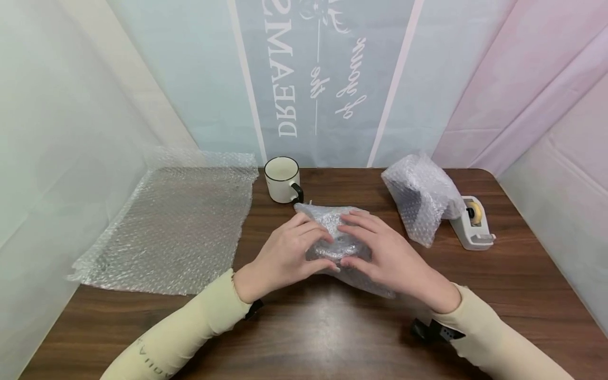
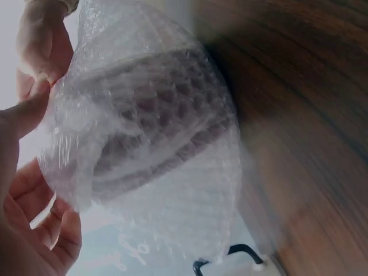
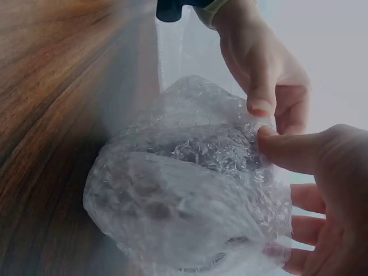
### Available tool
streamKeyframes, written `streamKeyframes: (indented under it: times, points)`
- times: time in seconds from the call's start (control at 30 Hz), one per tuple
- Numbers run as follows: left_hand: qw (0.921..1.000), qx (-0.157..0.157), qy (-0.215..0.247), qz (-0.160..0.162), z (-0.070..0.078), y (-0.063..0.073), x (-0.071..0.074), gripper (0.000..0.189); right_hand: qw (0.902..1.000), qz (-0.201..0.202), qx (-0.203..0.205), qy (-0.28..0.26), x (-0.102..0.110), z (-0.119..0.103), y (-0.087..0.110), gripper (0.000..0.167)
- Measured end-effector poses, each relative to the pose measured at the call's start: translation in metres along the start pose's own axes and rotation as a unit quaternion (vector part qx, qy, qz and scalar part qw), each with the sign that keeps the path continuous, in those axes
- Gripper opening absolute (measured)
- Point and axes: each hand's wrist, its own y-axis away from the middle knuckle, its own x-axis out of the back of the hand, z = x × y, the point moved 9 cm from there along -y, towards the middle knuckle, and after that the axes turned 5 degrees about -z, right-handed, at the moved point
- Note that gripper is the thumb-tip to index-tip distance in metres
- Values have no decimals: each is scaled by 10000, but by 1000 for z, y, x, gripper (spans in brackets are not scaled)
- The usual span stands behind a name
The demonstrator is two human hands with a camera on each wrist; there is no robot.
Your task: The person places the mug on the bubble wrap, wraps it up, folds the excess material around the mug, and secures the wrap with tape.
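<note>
A bundle in clear bubble wrap [image 1: 339, 212] stands on the table in front of the person, with a rounded item showing dimly through the layers. The left hand [image 1: 290, 250] holds its left side, fingers and thumb curved over the top. On the other side the right hand [image 1: 389, 253] holds it the same way, and the thumbs come close together at the near side. Both wrist views show the wrap [image 2: 155, 109] bulging below the hands, a darker band inside in the left one. Loose wrap spreads out toward the near right.
A white mug [image 1: 281, 187] with black rim and handle stands just behind the bundle. A bubble wrap sheet [image 1: 190, 227] lies flat at left. At right, another bubble-wrapped bundle [image 1: 427, 184] sits against a white tape dispenser [image 1: 470, 232]. Fabric curtains [image 1: 190, 63] enclose the table [image 1: 313, 338].
</note>
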Motion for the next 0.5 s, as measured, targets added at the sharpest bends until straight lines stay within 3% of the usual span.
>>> streamKeyframes:
  times: [0.23,0.4,0.5]
  points:
    - [9989,-283,-230,291,0,13,9,34,9992,250,1,-312,0,-1,0,61]
    - [9953,-626,-667,325,7,15,10,24,9983,396,336,-258,1,-7,1,37]
    - [9921,-722,-979,289,10,16,9,27,9984,362,391,-212,-1,-9,1,36]
